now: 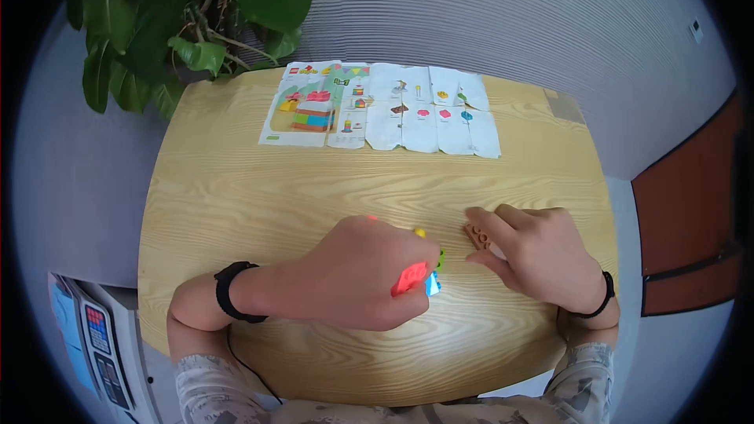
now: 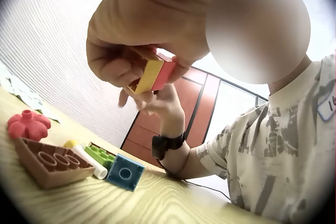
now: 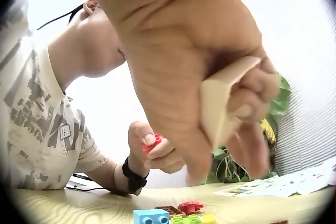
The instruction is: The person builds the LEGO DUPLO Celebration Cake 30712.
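My left hand (image 1: 353, 271) grips a two-brick stack, a red brick (image 1: 409, 278) joined to a yellow brick (image 2: 148, 75), held above the table. Slightly to the right, my right hand (image 1: 542, 255) pinches a white brick (image 3: 223, 100) between thumb and fingers. A brown studded brick (image 1: 476, 234) shows beside those fingertips. Under and around the left hand lie a blue brick (image 2: 126, 172), a green brick (image 2: 100, 155), a brown sloped brick (image 2: 55, 165) turned hollow side up, a white stick with a yellow tip (image 2: 90, 162) and a red flower piece (image 2: 29, 125).
An unfolded instruction sheet (image 1: 381, 110) lies along the far edge of the wooden table (image 1: 236, 180). A leafy plant (image 1: 188, 23) hangs over the back left corner. At the lower left stands a machine with a keypad (image 1: 98, 330).
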### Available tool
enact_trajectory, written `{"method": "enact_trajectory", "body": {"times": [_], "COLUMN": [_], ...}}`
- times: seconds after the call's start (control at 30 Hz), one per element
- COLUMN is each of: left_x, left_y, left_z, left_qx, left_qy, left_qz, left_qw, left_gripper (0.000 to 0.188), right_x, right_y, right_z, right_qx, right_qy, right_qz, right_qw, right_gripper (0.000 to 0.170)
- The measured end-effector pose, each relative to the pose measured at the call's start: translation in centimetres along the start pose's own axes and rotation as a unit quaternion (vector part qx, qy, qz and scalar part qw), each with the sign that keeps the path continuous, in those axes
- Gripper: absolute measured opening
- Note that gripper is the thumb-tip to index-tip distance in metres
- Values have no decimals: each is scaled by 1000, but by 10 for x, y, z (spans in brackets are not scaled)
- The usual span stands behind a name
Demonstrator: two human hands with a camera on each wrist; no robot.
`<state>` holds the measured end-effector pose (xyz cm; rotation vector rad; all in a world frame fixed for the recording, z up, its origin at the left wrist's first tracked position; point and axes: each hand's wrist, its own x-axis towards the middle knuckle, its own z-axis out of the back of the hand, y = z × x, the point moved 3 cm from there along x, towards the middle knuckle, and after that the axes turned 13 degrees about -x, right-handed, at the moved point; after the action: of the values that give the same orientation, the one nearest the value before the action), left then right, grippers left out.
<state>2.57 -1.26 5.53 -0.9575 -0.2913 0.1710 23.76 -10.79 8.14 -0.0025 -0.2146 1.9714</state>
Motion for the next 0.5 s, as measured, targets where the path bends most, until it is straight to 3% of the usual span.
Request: {"method": "enact_trajectory", "body": {"times": [0.07,0.17,0.5], "left_x": [-1,-3,-4], "left_y": [0,9,20], "left_z": [-4,-12,-21], "left_qx": [52,116,186], "left_qy": [-5,5,46], "left_qz": [-18,-27,-13], "left_qw": [998,993,981], "left_gripper": [10,18,32], "right_x": [0,1,9], "right_y": [-7,-7,-4], "right_z": [-23,-50,-52], "right_qx": [-45,-29,-3], "right_qy": [142,215,179], "right_qz": [-43,-55,-66], "right_qw": [988,975,982], "right_gripper": [43,48,50]}}
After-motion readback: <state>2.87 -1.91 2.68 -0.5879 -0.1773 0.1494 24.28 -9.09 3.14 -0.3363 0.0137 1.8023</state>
